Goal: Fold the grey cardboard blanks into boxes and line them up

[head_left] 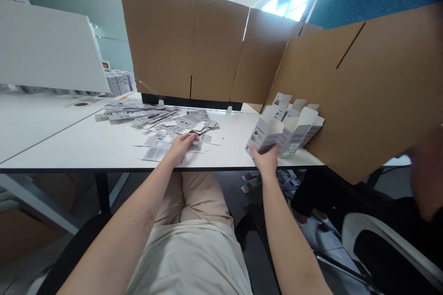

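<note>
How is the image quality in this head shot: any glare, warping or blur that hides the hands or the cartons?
Head view: even indoor light, blown-out window top right. Wide-angle warping bends the table edge and cardboard screens. Left hand on the flat cartons and right hand holding folded boxes are sharp; a person at far right is blurred.

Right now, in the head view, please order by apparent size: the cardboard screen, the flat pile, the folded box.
1. cardboard screen, largest by far.
2. flat pile.
3. folded box held by the right hand; it is nearer, so the gap may be bigger.

Head view, forward-down over table [104, 147]
</note>
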`<control>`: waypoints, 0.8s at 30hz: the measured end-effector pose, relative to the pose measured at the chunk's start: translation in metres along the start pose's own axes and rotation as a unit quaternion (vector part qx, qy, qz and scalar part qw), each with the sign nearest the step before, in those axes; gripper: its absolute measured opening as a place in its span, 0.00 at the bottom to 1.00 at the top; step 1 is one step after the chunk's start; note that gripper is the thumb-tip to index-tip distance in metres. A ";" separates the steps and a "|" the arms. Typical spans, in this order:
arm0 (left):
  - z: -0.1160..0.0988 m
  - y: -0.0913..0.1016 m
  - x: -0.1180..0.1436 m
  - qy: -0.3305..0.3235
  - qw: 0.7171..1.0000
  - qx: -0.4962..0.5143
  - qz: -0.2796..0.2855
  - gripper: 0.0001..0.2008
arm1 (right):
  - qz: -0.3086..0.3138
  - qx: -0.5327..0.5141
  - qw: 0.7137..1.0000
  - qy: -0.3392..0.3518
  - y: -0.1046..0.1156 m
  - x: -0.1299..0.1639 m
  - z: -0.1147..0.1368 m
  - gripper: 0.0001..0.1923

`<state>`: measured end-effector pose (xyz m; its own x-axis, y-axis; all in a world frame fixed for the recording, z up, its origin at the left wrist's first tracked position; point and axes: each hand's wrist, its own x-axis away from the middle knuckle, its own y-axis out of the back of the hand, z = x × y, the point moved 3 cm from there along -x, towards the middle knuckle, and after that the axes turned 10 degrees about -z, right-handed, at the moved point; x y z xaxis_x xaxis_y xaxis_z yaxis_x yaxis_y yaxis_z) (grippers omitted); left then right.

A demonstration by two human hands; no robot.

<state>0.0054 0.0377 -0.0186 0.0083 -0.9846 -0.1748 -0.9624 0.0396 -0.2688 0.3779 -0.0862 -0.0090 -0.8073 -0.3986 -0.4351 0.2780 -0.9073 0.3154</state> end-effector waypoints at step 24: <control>0.001 0.002 -0.003 0.015 1.000 -0.011 -0.006 0.38 | 0.075 0.012 0.993 0.086 -0.021 -0.076 -0.034 0.51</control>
<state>0.0034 0.0407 -0.0194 0.0128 -0.9895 -0.1438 -0.9681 0.0237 -0.2493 0.4508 -0.0415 -0.0109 -0.6565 -0.5483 -0.5181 0.3745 -0.8331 0.4071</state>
